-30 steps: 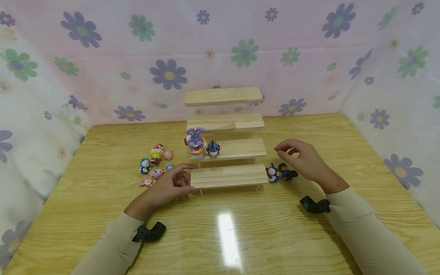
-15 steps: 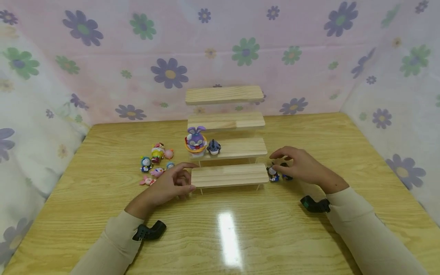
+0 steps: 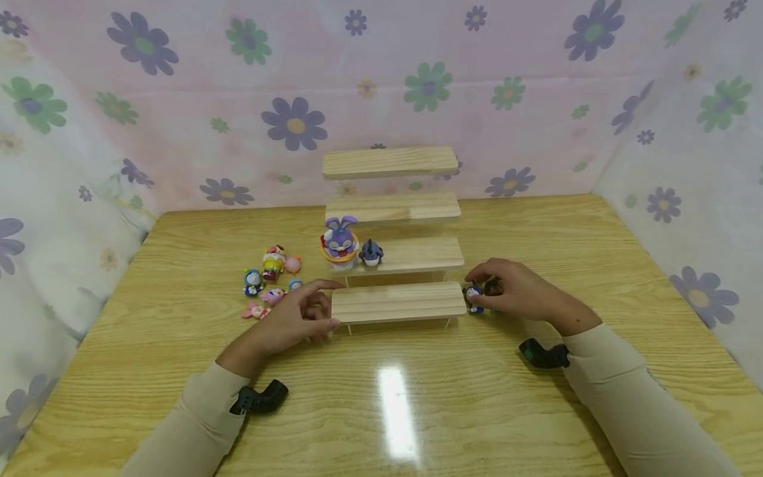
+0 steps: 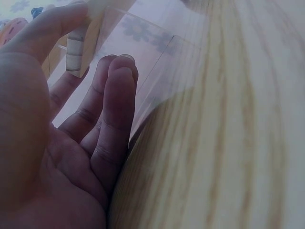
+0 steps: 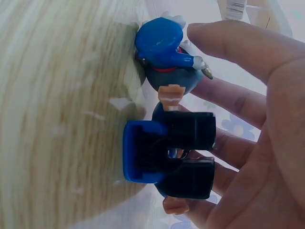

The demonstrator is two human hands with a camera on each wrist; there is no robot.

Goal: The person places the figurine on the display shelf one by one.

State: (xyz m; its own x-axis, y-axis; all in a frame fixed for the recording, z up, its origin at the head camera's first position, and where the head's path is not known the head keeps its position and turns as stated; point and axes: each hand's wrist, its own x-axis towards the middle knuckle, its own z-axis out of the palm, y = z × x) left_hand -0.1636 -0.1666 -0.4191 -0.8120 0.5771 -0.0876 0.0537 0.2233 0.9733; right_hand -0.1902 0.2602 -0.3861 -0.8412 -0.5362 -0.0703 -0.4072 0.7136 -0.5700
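A four-step wooden display stand (image 3: 399,303) with clear supports stands mid-table. My left hand (image 3: 292,317) holds the left end of its lowest step, thumb at the front corner and index finger at the back. In the left wrist view the other fingers (image 4: 119,100) curl loosely beside the clear support. My right hand (image 3: 524,290) is around two figurines at the stand's right end. Thumb and index finger are spread about a blue figurine (image 5: 159,40); the thumb tip is right beside it. A dark figurine in blue clothes (image 5: 188,131) lies with its legs toward the palm, mostly hidden in the head view.
A purple rabbit in a basket (image 3: 341,244) and a small grey-blue figurine (image 3: 371,253) sit on the second step. Left of the stand lie several figurines, among them a yellow one (image 3: 273,264) and a blue one (image 3: 253,282). A flowered cloth (image 3: 429,86) hangs behind the table.
My right hand has come down and left, from above the two right-hand figurines to around them. The left hand stays at the stand's lowest step.
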